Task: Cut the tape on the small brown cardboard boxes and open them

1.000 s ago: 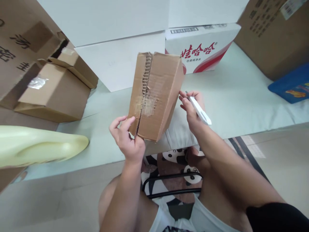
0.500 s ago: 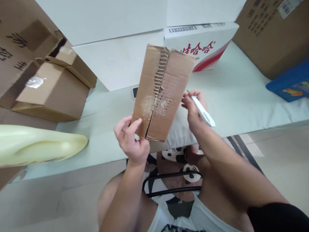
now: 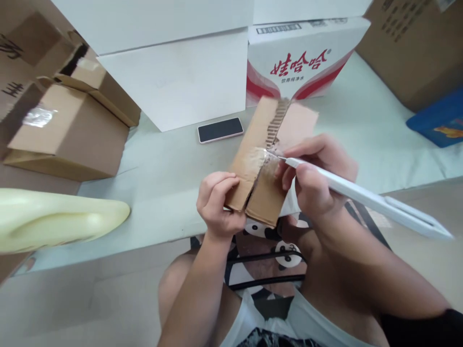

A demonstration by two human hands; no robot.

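My left hand (image 3: 220,205) is closed round the lower left corner of a small cardboard box (image 3: 249,168), held up tilted over the table. A seam runs down the box's near face, with torn, ribbed cardboard along its upper part and clear tape across its middle. In my closed right hand (image 3: 318,176) is a slim white utility knife (image 3: 361,190), its long handle pointing back to the right. Its thin metal tip touches or nearly touches the taped seam; contact cannot be made out exactly. Some right fingers are hidden behind the handle, close to the box's right side.
A phone (image 3: 220,130) lies on the pale green table cover (image 3: 162,168). Behind stand white cartons (image 3: 181,82), one with red print (image 3: 300,62). Brown boxes (image 3: 72,130) and a pale yellow smooth object (image 3: 65,219) are at left; a blue package (image 3: 441,120) is at right.
The box has moved right and down and is tilted further, uncovering the phone. My right hand has brought the knife to the taped seam, its handle now swung out to the right.
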